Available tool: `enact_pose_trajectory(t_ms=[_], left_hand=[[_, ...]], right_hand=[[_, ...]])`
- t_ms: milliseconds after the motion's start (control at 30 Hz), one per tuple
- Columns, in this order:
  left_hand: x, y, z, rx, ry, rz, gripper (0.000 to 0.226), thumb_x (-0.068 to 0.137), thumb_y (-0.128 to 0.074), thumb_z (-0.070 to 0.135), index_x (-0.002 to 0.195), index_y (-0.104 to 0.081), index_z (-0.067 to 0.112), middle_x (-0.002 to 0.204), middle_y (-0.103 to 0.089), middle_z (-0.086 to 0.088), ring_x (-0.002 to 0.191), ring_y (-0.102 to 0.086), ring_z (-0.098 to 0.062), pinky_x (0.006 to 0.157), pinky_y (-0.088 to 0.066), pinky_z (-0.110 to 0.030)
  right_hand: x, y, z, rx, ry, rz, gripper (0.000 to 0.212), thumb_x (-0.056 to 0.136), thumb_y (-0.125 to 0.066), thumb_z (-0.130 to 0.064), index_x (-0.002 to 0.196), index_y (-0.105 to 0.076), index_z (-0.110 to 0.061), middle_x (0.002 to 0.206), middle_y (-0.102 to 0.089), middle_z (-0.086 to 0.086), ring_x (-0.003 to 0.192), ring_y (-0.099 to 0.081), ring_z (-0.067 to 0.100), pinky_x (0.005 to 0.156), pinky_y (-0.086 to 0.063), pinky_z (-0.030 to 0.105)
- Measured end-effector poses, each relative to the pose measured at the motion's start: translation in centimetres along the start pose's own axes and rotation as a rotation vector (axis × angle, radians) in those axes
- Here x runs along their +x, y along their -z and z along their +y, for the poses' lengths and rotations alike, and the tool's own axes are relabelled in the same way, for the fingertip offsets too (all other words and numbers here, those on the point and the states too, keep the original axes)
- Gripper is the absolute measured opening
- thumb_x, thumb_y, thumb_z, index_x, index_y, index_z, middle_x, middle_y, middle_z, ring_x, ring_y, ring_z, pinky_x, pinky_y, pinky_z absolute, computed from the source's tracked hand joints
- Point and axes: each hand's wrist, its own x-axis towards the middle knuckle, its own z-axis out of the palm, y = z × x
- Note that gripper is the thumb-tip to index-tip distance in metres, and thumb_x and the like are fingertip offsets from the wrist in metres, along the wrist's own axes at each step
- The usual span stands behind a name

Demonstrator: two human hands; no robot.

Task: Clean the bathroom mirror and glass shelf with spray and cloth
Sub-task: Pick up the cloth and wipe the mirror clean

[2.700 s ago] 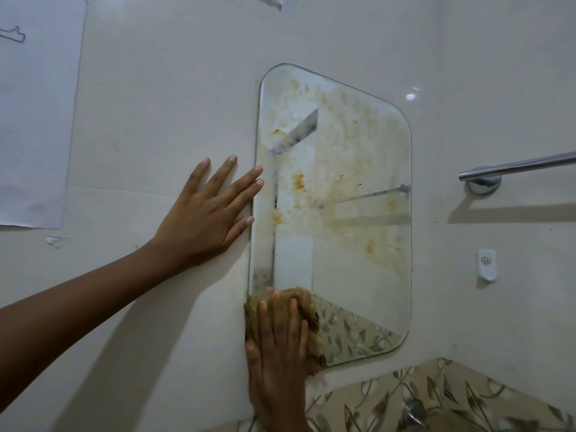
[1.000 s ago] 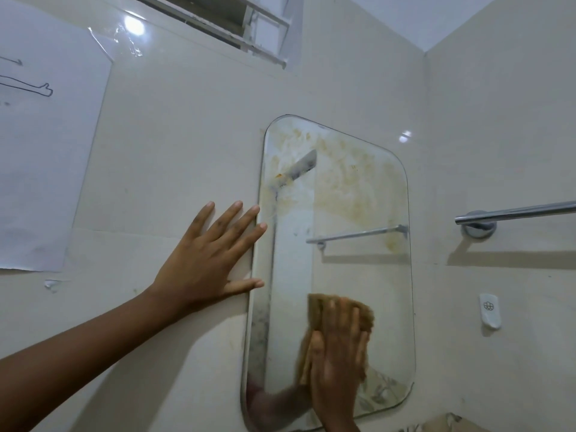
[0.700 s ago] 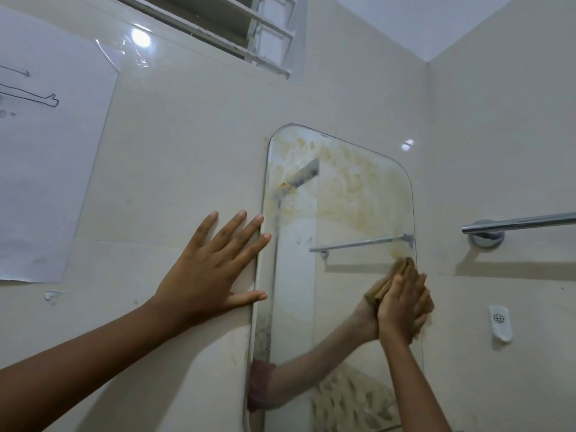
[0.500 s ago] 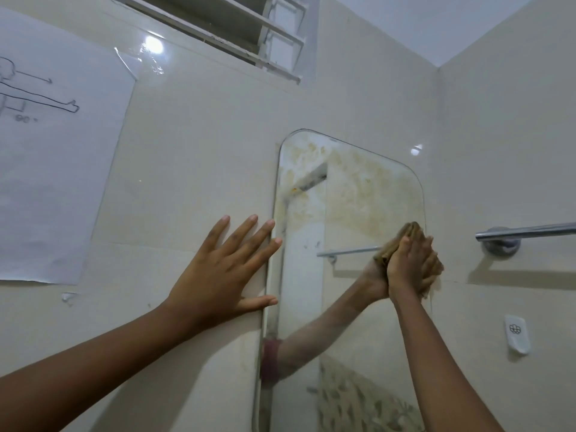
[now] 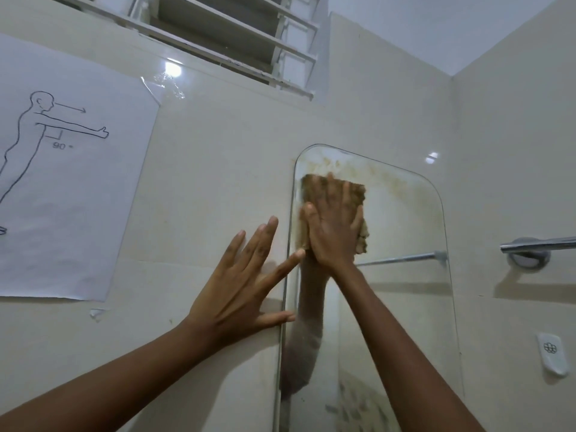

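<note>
A frameless mirror [image 5: 402,307] with rounded corners hangs on the cream tiled wall. Brownish stains [image 5: 396,182] run along its top edge; the lower glass looks mostly clean. My right hand [image 5: 332,226] presses a brown cloth [image 5: 353,191] flat against the mirror's upper left corner, fingers spread over it. My left hand [image 5: 246,282] lies flat and open on the wall tile just left of the mirror, with fingertips reaching the mirror's edge. No spray bottle or glass shelf is in view.
A chrome towel bar [image 5: 539,244] sticks out of the right wall. Below it sits a small white wall hook [image 5: 551,353]. A paper sheet with a body drawing [image 5: 62,169] is taped at left. A louvred vent window [image 5: 224,35] is above.
My right hand has swept the cloth from the mirror's right edge up to its upper left corner. The view has tilted upward. My left hand stays on the wall.
</note>
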Motion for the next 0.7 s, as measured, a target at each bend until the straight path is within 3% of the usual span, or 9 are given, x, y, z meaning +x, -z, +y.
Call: enact_pose_trajectory(t_ms=[100, 200, 400, 700], left_hand=[[0.0, -0.1, -0.1, 0.005, -0.020, 0.005, 0.084, 0.082, -0.030, 0.077, 0.149, -0.012, 0.030, 0.156, -0.004, -0.022, 0.144, -0.011, -0.037, 0.112, -0.017, -0.054], [0.1, 0.0, -0.2, 0.019, -0.031, -0.009, 0.084, 0.081, -0.034, 0.076, 0.149, -0.013, 0.031, 0.157, -0.006, -0.019, 0.144, -0.010, -0.036, 0.111, -0.020, -0.058], [0.1, 0.4, -0.1, 0.057, -0.048, -0.018, 0.082, 0.081, -0.031, 0.077, 0.149, -0.015, 0.033, 0.157, -0.011, -0.016, 0.144, -0.013, -0.037, 0.106, -0.026, -0.063], [0.5, 0.0, -0.3, 0.089, -0.083, -0.044, 0.076, 0.082, -0.025, 0.078, 0.147, -0.019, 0.038, 0.156, -0.018, -0.011, 0.142, -0.017, -0.038, 0.105, -0.018, -0.067]], right_hand=[[-3.5, -0.8, -1.5, -0.057, 0.237, -0.052, 0.054, 0.094, -0.016, -0.046, 0.145, 0.001, -0.039, 0.155, 0.011, -0.011, 0.145, 0.014, 0.017, 0.114, 0.014, 0.048], [-7.9, -1.2, -0.7, -0.033, 0.345, -0.068, 0.054, 0.095, -0.029, -0.039, 0.148, -0.015, -0.034, 0.158, -0.005, -0.008, 0.147, 0.005, 0.018, 0.116, 0.002, 0.050], [-11.9, -1.5, 1.8, -0.044, 0.292, -0.025, 0.052, 0.096, -0.026, -0.039, 0.147, -0.016, -0.033, 0.158, -0.012, -0.008, 0.147, -0.005, 0.019, 0.113, -0.011, 0.051], [0.3, -0.7, -0.9, -0.068, 0.181, 0.072, 0.053, 0.093, -0.018, -0.041, 0.146, -0.019, -0.033, 0.158, -0.013, -0.007, 0.147, -0.004, 0.018, 0.117, -0.002, 0.047]])
